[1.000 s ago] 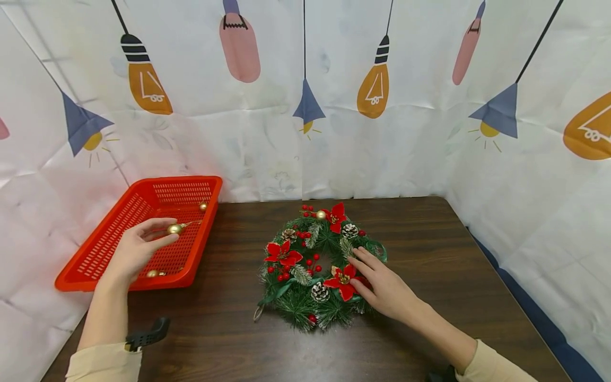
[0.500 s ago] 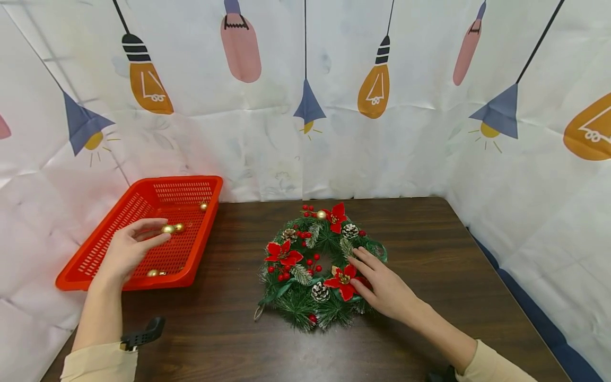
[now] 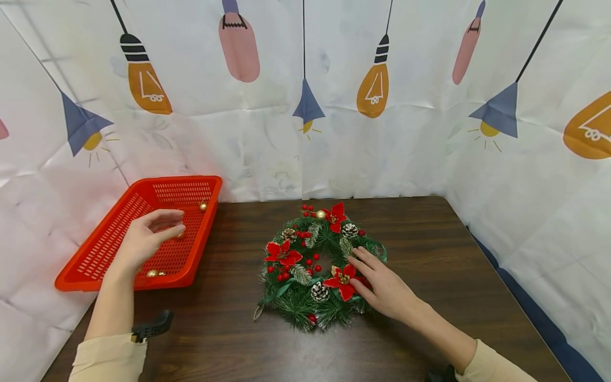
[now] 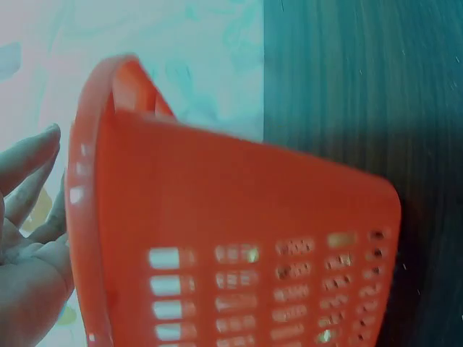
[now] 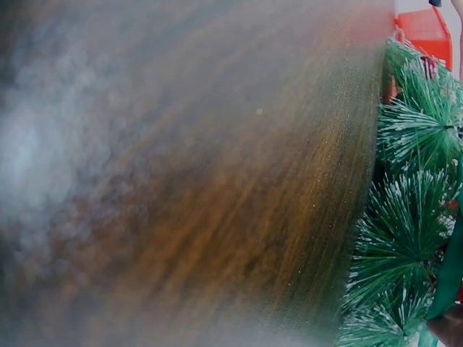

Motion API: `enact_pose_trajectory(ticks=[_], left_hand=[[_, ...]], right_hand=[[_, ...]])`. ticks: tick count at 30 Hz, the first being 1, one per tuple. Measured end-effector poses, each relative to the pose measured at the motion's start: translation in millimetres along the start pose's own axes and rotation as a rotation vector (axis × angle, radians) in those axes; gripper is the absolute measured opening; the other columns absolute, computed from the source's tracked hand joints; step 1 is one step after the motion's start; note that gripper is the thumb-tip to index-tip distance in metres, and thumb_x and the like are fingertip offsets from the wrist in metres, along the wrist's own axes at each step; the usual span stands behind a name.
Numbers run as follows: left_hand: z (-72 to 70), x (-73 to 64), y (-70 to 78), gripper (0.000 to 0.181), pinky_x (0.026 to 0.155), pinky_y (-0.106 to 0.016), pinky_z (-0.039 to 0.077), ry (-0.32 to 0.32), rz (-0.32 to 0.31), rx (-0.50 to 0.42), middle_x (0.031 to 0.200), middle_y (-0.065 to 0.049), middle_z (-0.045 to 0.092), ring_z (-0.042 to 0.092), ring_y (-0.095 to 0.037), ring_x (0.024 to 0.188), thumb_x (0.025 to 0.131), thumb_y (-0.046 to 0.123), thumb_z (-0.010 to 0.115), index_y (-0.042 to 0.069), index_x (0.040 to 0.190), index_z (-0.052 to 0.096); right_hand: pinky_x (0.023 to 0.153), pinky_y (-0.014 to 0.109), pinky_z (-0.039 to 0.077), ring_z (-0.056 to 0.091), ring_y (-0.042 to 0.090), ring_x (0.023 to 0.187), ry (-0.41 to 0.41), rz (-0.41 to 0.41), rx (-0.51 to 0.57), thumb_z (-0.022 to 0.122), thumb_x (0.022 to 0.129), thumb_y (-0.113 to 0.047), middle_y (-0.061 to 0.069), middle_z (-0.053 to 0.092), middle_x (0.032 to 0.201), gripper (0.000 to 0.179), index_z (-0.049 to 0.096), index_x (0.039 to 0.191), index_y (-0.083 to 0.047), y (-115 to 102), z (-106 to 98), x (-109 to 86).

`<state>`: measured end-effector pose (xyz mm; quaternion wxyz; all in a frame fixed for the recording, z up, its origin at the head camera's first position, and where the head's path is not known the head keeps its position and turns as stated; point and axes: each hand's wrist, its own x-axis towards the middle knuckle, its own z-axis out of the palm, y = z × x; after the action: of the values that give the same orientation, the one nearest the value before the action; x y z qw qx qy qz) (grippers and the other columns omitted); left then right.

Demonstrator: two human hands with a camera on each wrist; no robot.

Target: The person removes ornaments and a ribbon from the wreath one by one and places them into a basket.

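Note:
My left hand (image 3: 150,239) hovers over the red plastic basket (image 3: 202,246) with loosely curved fingers and the thumb apart from them. No ball shows between its fingertips. A sliver of a gold bauble shows just below the thumb, mostly hidden. Another gold bauble (image 3: 151,273) lies near the basket's front, and a third gold bauble (image 3: 202,206) at its back right. In the left wrist view, the basket wall (image 4: 217,188) hides part of the hand. My right hand (image 3: 389,289) rests on the right side of a green Christmas wreath (image 3: 298,307), fingers fairly straight, touching a red poinsettia (image 3: 342,281).
The wreath lies flat on the dark wooden table (image 3: 229,339), with pinecones (image 3: 320,291), red berries and one gold bauble (image 3: 320,214) at its top. A white patterned curtain (image 3: 267,154) hangs behind and along both sides.
The gold bauble earlier pinched in the left fingertips no longer shows there. That hand first shifted slightly left, then back right over the basket. The right hand and wreath stay put.

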<state>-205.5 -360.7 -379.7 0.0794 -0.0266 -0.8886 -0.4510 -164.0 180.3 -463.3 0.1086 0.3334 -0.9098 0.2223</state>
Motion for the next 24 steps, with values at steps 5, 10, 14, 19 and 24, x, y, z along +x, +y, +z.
enact_pose_trajectory(ticks=[5,10,14,19,24], left_hand=[[10.6,7.8,11.3,0.045,0.081,-0.017,0.053,-0.036,0.052,-0.011,0.125,0.000,0.065,0.062,-0.007,0.107,0.099,0.033,0.072,0.010,0.136,0.062],[22.8,16.1,24.4,0.044,0.083,-0.016,0.052,-0.070,0.092,-0.015,0.130,-0.010,0.065,0.061,-0.011,0.110,0.099,0.029,0.072,0.009,0.137,0.063],[33.5,23.1,36.3,0.044,0.084,-0.016,0.052,-0.092,0.095,-0.034,0.132,-0.013,0.064,0.062,-0.013,0.110,0.099,0.029,0.073,0.009,0.137,0.063],[45.5,33.5,50.9,0.041,0.085,-0.018,0.053,-0.132,0.119,-0.072,0.130,-0.011,0.064,0.062,-0.018,0.111,0.098,0.027,0.073,0.008,0.134,0.064],[57.5,43.9,60.1,0.039,0.085,-0.019,0.052,-0.168,0.150,-0.089,0.129,-0.010,0.064,0.063,-0.024,0.111,0.098,0.025,0.074,0.007,0.132,0.065]], right_hand=[[0.110,0.050,0.041,0.034,0.032,0.149,-0.004,0.003,0.000,0.068,0.101,-0.029,0.016,0.043,0.157,0.055,0.054,0.147,-0.002,0,0,-0.1],[0.110,0.049,0.041,0.034,0.032,0.149,-0.001,0.007,0.000,0.068,0.101,-0.029,0.016,0.043,0.157,0.055,0.054,0.148,-0.003,0,0,-0.5],[0.110,0.050,0.041,0.033,0.032,0.149,-0.001,0.005,0.000,0.068,0.101,-0.029,0.016,0.043,0.158,0.055,0.054,0.148,-0.003,0,0,-0.4],[0.110,0.050,0.041,0.033,0.032,0.149,-0.004,0.009,0.000,0.068,0.101,-0.029,0.016,0.043,0.158,0.055,0.054,0.148,-0.003,0,0,-0.5],[0.110,0.050,0.041,0.034,0.032,0.149,-0.005,0.010,0.000,0.068,0.101,-0.029,0.016,0.043,0.157,0.055,0.055,0.147,-0.002,-1,0,0.0]])
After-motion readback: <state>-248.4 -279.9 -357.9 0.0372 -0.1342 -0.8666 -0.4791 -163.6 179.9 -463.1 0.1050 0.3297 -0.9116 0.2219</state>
